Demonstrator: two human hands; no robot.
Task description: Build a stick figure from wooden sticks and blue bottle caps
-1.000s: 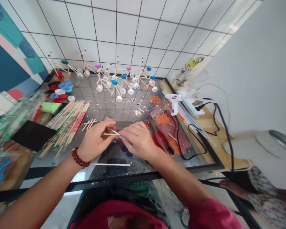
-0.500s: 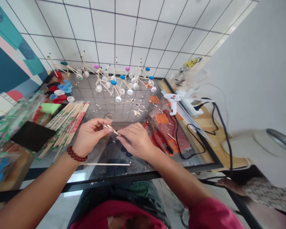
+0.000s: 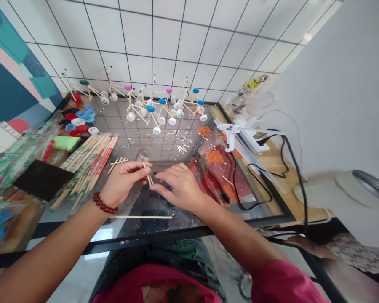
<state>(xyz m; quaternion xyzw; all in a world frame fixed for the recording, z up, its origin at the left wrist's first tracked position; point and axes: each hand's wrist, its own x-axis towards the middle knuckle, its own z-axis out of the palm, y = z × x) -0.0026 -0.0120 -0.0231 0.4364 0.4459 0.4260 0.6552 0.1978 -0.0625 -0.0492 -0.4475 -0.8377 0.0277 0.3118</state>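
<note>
Above the near middle of the glass tabletop, my left hand point(image 3: 126, 179), with a dark red bead bracelet at the wrist, pinches short wooden sticks point(image 3: 148, 174) between thumb and finger. The sticks lie close together and slant down toward my right hand point(image 3: 180, 183). Its thumb tip meets their lower ends, while its forefinger sits a little apart; the other fingertips are partly hidden. A small clear cup point(image 3: 143, 155) stands just beyond my left hand. Crossed short sticks point(image 3: 117, 162) lie left of it, and a long thin stick point(image 3: 142, 217) lies near the table's front edge.
Stick figures with bottle-cap wheels point(image 3: 157, 131) stand along the back. Loose caps point(image 3: 78, 122) and packaged chopsticks point(image 3: 88, 164) lie left. Red-handled pliers point(image 3: 211, 179), a white glue gun point(image 3: 230, 134) and its cable lie right. Another person's patterned sleeve point(image 3: 350, 252) shows at lower right.
The held sticks have turned from slanting rightward to pointing more steeply down toward me. My left hand has shifted slightly right and down, uncovering the crossed sticks and more of the cup.
</note>
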